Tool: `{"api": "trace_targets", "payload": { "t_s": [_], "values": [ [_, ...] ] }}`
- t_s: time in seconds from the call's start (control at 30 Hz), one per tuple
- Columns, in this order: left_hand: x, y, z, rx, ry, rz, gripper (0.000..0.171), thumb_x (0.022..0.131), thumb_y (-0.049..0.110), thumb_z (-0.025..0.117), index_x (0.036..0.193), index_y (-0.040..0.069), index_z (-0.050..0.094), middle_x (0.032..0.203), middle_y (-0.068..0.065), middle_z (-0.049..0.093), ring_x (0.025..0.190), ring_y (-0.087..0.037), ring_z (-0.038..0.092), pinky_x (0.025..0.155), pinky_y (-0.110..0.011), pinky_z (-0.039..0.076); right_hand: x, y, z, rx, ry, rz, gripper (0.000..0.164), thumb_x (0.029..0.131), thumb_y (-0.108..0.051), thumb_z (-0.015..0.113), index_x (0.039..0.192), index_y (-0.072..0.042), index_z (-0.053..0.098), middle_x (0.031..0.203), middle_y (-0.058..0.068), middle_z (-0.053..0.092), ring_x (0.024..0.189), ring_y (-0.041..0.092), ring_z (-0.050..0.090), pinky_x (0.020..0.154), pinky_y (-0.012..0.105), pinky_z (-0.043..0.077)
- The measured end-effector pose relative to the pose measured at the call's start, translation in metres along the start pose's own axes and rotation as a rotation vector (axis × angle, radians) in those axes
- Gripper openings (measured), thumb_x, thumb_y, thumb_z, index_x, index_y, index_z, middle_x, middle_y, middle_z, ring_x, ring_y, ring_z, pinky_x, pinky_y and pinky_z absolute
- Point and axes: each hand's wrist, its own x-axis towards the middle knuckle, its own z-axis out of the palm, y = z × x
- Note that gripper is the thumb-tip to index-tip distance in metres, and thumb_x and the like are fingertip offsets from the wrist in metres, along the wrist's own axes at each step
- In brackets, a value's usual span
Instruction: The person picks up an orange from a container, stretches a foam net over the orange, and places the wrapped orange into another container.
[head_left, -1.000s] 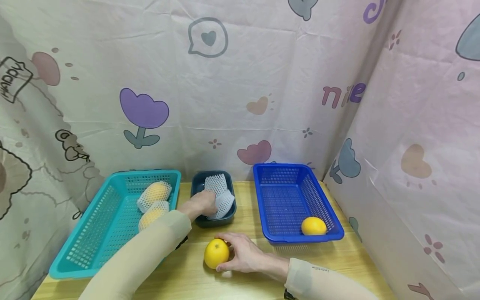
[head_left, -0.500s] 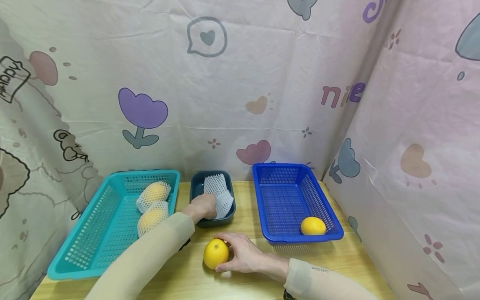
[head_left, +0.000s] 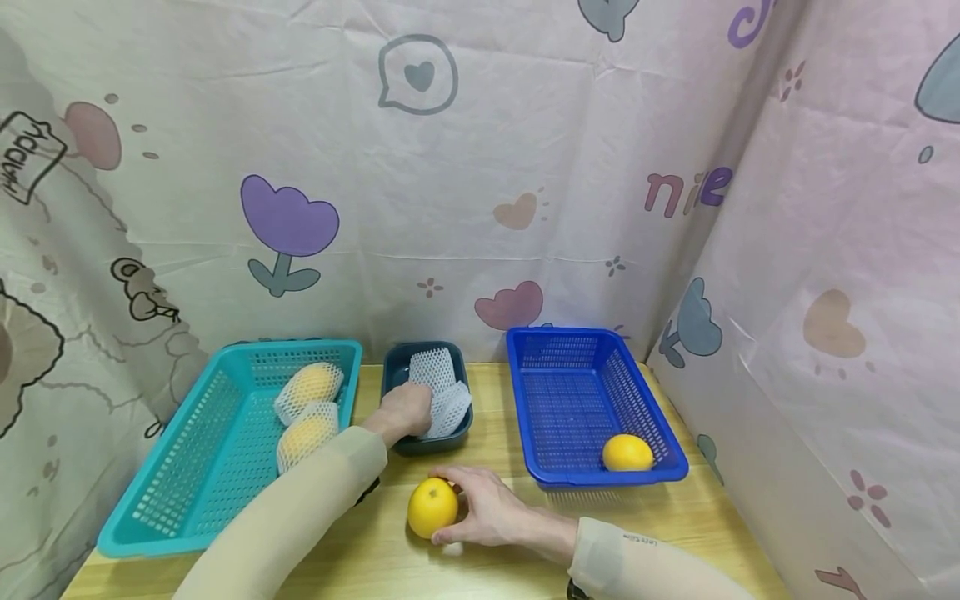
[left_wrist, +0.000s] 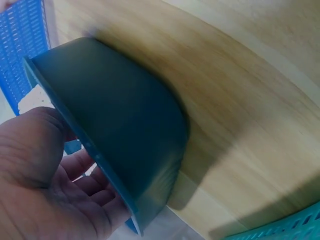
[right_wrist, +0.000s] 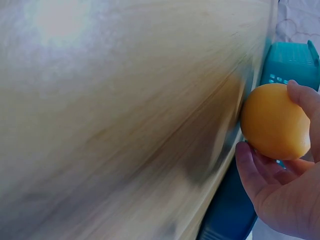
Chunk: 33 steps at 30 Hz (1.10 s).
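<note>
Still unmoved, the right hand (head_left: pixel 487 507) holds the yellow fruit (head_left: pixel 432 510).

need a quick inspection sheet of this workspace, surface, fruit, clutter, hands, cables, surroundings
Surface: light wood-grain table, no spill seen
Job's things: one yellow fruit in hand; another fruit in the blue basket; two netted fruits in the teal basket; white foam nets in the dark bin
Clutter: nothing seen
Hands: right hand grips the yellow fruit, thumb and fingers around it; left hand is in the dark bin by the nets, grip unclear
Cables: nothing seen
Surroundings: pale printed cloth behind and at both sides
</note>
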Motion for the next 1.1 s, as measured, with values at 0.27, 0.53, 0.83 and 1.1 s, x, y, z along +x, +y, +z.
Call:
{"api": "trace_targets", "payload": {
  "t_s": [0.27, 0.53, 0.83, 1.1],
  "values": [
    [-0.013, 0.002, -0.019, -0.065, 0.052, 0.014, 0.017, 0.098, 0.012, 0.079, 0.114, 0.006, 0.077, 0.101, -0.009, 0.075, 0.086, -0.025, 0.066, 0.086, -0.04, 0.067, 0.0, -0.001, 0.001, -0.001, 0.002, 0.001, 0.083, 0.084, -0.042, 0.1, 0.154, -0.015, 0.063, 0.142, -0.001, 0.076, 0.115, 0.0, 0.069, 0.101, 0.023, 0.057],
    [-0.023, 0.0, -0.037, -0.111, 0.124, 0.018, 0.011, 0.101, 0.014, 0.077, 0.11, 0.008, 0.075, 0.103, -0.009, 0.075, 0.087, -0.023, 0.066, 0.084, -0.038, 0.066, 0.0, -0.003, 0.0, 0.01, 0.006, 0.013, 0.083, 0.084, -0.041, 0.1, 0.153, -0.013, 0.063, 0.141, 0.0, 0.076, 0.114, 0.001, 0.07, 0.1, 0.023, 0.059],
    [-0.027, 0.002, -0.057, -0.206, 0.147, 0.034, 0.012, 0.102, 0.019, 0.077, 0.098, 0.012, 0.068, 0.093, -0.007, 0.068, 0.087, -0.023, 0.064, 0.077, -0.033, 0.056, -0.001, -0.003, 0.0, 0.037, -0.008, 0.096, 0.081, 0.084, -0.046, 0.099, 0.151, -0.021, 0.061, 0.135, -0.004, 0.077, 0.109, 0.0, 0.067, 0.098, 0.026, 0.056],
    [-0.034, 0.004, -0.079, -0.284, 0.201, 0.055, 0.012, 0.1, 0.02, 0.077, 0.099, 0.011, 0.069, 0.099, -0.01, 0.072, 0.09, -0.025, 0.066, 0.08, -0.035, 0.06, 0.0, -0.002, 0.001, 0.076, 0.002, 0.1, 0.075, 0.083, -0.044, 0.099, 0.146, -0.026, 0.061, 0.133, -0.004, 0.078, 0.106, -0.003, 0.068, 0.096, 0.024, 0.057]
  ]
}}
